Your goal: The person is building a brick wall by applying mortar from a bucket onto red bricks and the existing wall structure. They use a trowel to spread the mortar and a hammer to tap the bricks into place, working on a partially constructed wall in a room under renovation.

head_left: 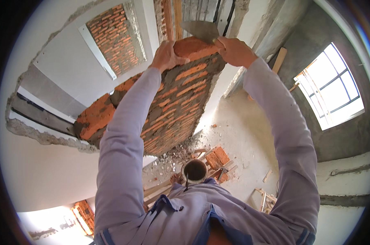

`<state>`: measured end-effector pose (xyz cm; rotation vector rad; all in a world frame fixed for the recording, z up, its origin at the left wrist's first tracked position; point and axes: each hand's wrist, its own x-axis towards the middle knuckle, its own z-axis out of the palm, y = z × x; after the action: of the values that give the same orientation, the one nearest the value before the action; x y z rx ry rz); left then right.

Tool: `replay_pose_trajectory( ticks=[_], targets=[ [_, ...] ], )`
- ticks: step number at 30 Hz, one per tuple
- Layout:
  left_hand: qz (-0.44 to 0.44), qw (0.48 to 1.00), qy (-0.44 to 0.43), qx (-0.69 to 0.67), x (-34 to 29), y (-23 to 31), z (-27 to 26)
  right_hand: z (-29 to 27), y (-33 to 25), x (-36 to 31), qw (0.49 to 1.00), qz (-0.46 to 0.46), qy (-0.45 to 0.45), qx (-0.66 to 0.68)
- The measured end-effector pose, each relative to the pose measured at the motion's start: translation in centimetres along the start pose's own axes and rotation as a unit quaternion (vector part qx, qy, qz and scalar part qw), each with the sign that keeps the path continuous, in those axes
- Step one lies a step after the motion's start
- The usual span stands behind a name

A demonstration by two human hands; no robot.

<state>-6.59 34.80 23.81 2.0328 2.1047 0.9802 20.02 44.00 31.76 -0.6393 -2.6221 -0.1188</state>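
Both arms reach up to the top of a brick wall (178, 104) with grey mortar joints. An orange brick (193, 48) lies along its upper edge. My left hand (167, 57) is closed around the brick's left end. Beside the other end, my right hand (236, 51) grips a trowel, its fingers wrapped round the handle. The trowel's grey metal blade (200, 30) extends left, just above and behind the brick. Whether the blade touches the brick, I cannot tell. More bricks (98, 115) sit on the wall's edge to the left, partly behind my left sleeve.
Below me stands a bucket (196, 181) with dark contents, next to loose orange bricks (217, 157) on wooden boards. Rubble (178, 156) lies along the wall's foot. A barred window (334, 85) is at the right, and a wooden plank (279, 60) leans nearby.
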Motion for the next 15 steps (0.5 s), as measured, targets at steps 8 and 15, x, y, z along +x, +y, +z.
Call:
replay_pose_trajectory(
  ticks=[8,15],
  targets=[
    [0.02,0.994,0.009,0.103,0.3,-2.0,0.1,-0.2,-2.2,1.6,0.991,0.086,-0.098,-0.019],
    [0.02,0.996,0.0,0.087,0.6,-1.8,0.4,0.8,-0.7,2.4,0.997,0.039,-0.066,-0.003]
  ],
)
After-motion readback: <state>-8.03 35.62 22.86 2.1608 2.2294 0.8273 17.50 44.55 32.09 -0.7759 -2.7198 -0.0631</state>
